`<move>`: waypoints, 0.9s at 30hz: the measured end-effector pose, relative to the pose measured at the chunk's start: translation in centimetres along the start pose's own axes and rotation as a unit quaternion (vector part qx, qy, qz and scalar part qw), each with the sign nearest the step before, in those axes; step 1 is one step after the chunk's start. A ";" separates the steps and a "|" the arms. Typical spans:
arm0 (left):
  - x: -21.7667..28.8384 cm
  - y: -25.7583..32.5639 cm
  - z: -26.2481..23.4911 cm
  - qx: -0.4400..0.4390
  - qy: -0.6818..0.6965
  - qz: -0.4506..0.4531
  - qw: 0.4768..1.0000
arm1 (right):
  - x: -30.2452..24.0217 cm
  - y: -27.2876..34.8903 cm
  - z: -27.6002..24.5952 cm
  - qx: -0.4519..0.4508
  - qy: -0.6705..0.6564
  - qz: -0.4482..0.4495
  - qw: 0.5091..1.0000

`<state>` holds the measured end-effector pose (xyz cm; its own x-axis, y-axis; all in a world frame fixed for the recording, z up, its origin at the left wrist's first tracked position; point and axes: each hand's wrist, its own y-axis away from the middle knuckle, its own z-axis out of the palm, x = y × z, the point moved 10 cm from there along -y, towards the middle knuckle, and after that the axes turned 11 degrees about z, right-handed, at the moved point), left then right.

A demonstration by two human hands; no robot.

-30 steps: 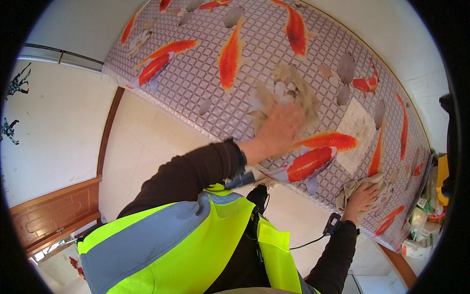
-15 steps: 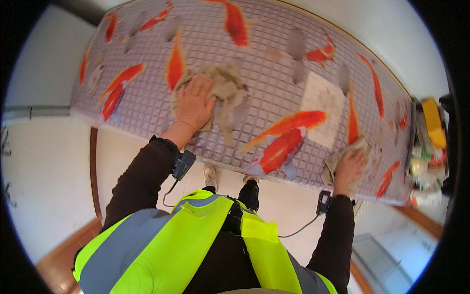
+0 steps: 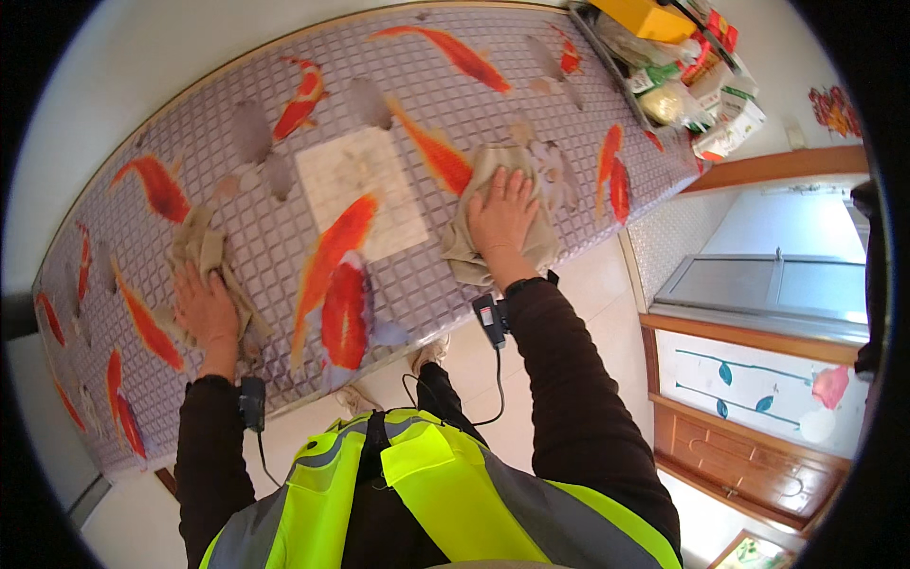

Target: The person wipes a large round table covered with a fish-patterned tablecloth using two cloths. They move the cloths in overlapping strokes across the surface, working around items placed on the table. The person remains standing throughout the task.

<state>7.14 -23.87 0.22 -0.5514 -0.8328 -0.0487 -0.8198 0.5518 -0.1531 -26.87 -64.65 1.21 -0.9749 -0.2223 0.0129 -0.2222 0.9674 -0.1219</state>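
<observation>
My left hand point(image 3: 206, 305) lies with fingers stretched out on a crumpled beige cloth point(image 3: 204, 235), on the left part of a table. My right hand point(image 3: 504, 216) presses flat, fingers a little apart, on a second beige cloth point(image 3: 460, 248) near the table's front edge. Both cloths rest on the tabletop cover point(image 3: 270, 223), which has a grey grid pattern with orange-red koi printed on it. Between the hands a pale rectangle point(image 3: 355, 180) shows on the cover. Neither hand has its fingers closed round its cloth.
At the far right corner a dark tray point(image 3: 621, 81) holds packets, bags and a yellow box point(image 3: 646, 17). A white carton point(image 3: 730, 123) sits beside it. A wall runs along the table's back edge. Cables hang from the devices on both wrists, and a wooden door point(image 3: 735, 460) stands at right.
The view has turned to the right, so the tray and a doorway show more. Both hands stay on their cloths; the right cloth looks more spread out under my palm.
</observation>
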 end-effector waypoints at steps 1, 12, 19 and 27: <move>-0.1 -0.1 0.4 -0.007 0.018 0.002 1.000 | -0.1 -0.6 0.0 -0.003 -0.023 -0.008 1.000; -1.1 -0.5 1.0 0.033 0.059 0.035 0.997 | 1.2 -11.5 0.9 0.007 -0.064 -0.143 0.988; -1.0 -0.3 0.1 0.050 0.069 0.057 0.995 | 7.8 -17.3 2.6 0.003 0.022 -0.074 0.997; -0.3 -0.5 -0.2 0.067 0.066 0.048 0.994 | 11.6 -12.1 2.1 0.021 0.021 0.087 0.996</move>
<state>7.74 -23.87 0.54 -0.6486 -0.7589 0.0591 -0.7394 0.6098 -0.2854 -35.46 -79.23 0.77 -0.9985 -0.0459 0.0287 -0.0500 0.9847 -0.1667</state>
